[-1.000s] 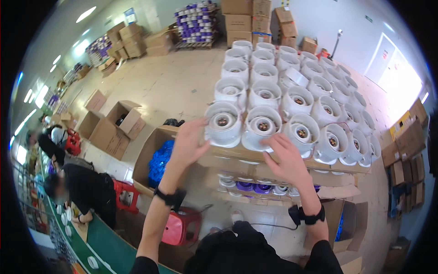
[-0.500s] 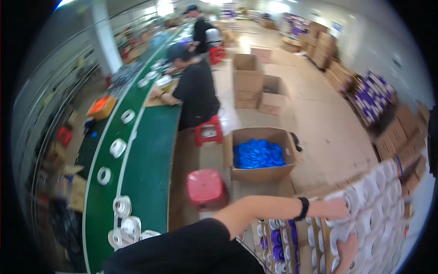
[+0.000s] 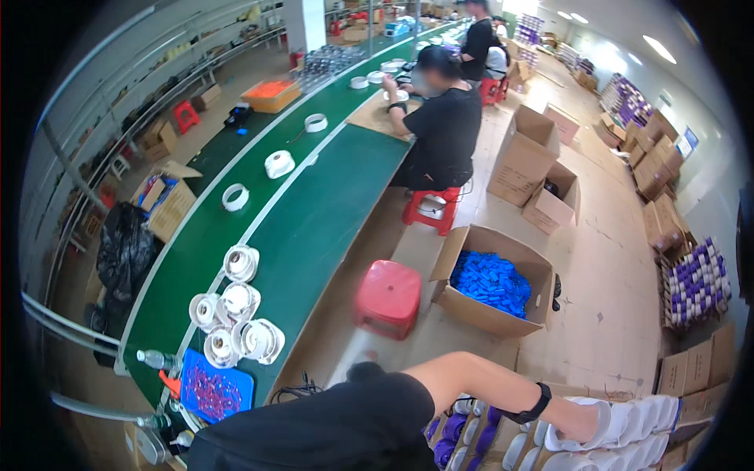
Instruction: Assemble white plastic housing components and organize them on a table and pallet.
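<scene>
My left arm [image 3: 471,381], with a black band at the wrist, reaches across to the lower right. My left hand [image 3: 580,422] is at the near end of a row of white round plastic housings [image 3: 625,420] packed side by side. A white housing rim [image 3: 603,424] hides its fingers, so I cannot see whether they hold it. My right hand is not in view. On the green conveyor table at the left stand several white housings with round centres [image 3: 239,301]. A blue tray [image 3: 216,385] of thin reddish-purple pieces lies near them.
Purple and white parts [image 3: 454,428] fill the rack below my arm. A red stool [image 3: 389,294] and a carton of blue pieces [image 3: 491,282] stand ahead. A seated co-worker [image 3: 444,129] works at the green conveyor [image 3: 259,177]. More cartons [image 3: 525,153] line the floor.
The view has swung left and lower, bringing the blue tray into sight. My right hand, earlier at the stacked housings, has left the picture. My left hand stays at the housings.
</scene>
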The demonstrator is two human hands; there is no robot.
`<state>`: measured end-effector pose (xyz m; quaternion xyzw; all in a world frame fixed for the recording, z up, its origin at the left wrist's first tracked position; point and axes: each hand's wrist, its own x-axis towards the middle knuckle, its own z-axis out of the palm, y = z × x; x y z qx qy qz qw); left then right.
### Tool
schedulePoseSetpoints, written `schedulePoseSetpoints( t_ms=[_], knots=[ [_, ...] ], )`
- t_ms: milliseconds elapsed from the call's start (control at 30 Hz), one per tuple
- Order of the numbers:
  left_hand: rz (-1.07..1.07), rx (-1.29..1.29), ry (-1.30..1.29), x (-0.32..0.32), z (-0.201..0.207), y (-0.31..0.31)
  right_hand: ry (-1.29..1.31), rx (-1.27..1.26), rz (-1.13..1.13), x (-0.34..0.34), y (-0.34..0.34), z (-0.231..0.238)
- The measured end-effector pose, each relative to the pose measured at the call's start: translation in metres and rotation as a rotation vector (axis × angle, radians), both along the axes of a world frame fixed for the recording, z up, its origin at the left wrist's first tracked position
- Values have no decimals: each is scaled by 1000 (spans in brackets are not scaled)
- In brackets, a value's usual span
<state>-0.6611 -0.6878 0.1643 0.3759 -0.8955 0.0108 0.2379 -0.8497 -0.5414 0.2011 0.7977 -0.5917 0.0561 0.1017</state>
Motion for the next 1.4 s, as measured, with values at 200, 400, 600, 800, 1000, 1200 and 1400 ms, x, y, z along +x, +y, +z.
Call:
schedulePoseSetpoints(
  t_ms=[200,400,600,800,1000,1200,1400],
  knots=[
    [-1,110,17,83,27,82,2,100,-49,-6,2,4],
    [47,64,294,227,44,180,70,-110,-10,-22,0,12],
    [681,727,192,410,30,318,-138,71,-126,19,6,48],
    [1521,688,140,564,-66,458,-148,-48,148,103,28,93],
    [2042,696,-22,670,-180,629,206,89,382,305,86,111],
    [2108,639,98,678,-248,666,-166,616,966,436,74,-67],
    [1995,576,163,680,-288,685,31,577,1491,668,169,-179]
  ],
)
